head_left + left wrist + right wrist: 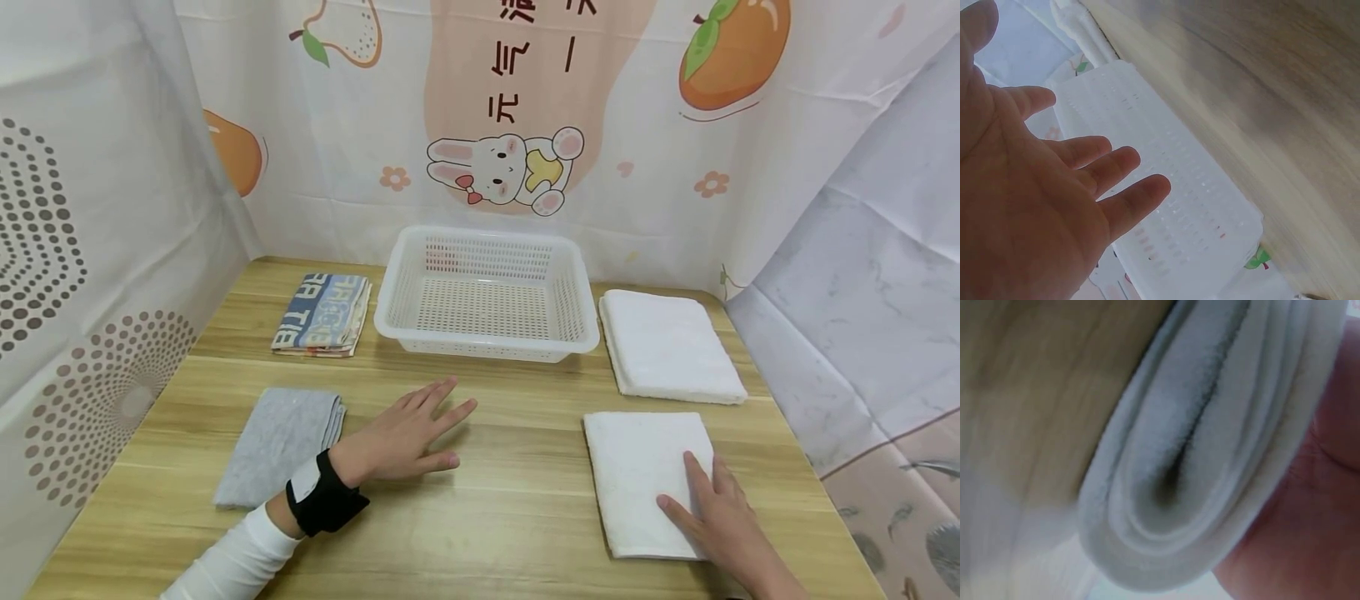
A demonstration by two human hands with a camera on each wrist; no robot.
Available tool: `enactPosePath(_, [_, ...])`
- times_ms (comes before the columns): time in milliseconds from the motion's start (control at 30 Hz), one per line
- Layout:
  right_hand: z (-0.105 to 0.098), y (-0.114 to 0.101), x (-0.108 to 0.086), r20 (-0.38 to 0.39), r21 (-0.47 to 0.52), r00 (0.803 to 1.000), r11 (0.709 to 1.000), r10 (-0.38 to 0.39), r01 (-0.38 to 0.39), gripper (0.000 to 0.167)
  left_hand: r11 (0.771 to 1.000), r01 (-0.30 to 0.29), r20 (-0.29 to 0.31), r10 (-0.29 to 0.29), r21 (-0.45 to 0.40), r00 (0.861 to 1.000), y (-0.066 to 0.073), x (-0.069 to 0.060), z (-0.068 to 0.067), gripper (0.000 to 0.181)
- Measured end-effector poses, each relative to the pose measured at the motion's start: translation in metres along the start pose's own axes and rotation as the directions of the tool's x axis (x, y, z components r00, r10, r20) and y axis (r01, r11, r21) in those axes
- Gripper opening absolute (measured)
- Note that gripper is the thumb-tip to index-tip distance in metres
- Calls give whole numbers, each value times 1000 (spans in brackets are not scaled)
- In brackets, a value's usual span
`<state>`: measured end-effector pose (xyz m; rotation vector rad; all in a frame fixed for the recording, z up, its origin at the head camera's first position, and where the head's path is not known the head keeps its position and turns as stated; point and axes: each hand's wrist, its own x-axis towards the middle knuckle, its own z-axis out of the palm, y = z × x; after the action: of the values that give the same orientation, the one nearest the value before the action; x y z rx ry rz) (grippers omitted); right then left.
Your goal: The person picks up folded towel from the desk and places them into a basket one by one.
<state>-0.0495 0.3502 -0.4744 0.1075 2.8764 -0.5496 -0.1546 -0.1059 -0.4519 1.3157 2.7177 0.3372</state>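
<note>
My left hand (397, 433), fingers straight and spread, is over the middle-left of the table and holds nothing. In the left wrist view its palm (1029, 206) faces the camera. Just left of it lies a folded grey cloth (281, 446), partly behind the wrist strap. My right hand (723, 517) rests at the right edge of a folded white towel (637, 483), thumb and forefinger on its top. Close up in the right wrist view, the towel's rolled layers (1154, 550) lie against the palm; the fingertips are out of that view.
A white slotted plastic basket (487, 342) stands at the table's back middle. To its left lies a folded blue patterned cloth (322, 312); to its right, another folded white towel (675, 346). Printed curtains (337, 167) hang behind and beside the wooden table (517, 500).
</note>
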Motion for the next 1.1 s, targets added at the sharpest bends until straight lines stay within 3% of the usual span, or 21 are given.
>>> enactPosePath(1100, [7,-10,-1,-20,-32,999,999,-26,25,90,1000,5,2,-5,-8,1000,-1,-3,0,73])
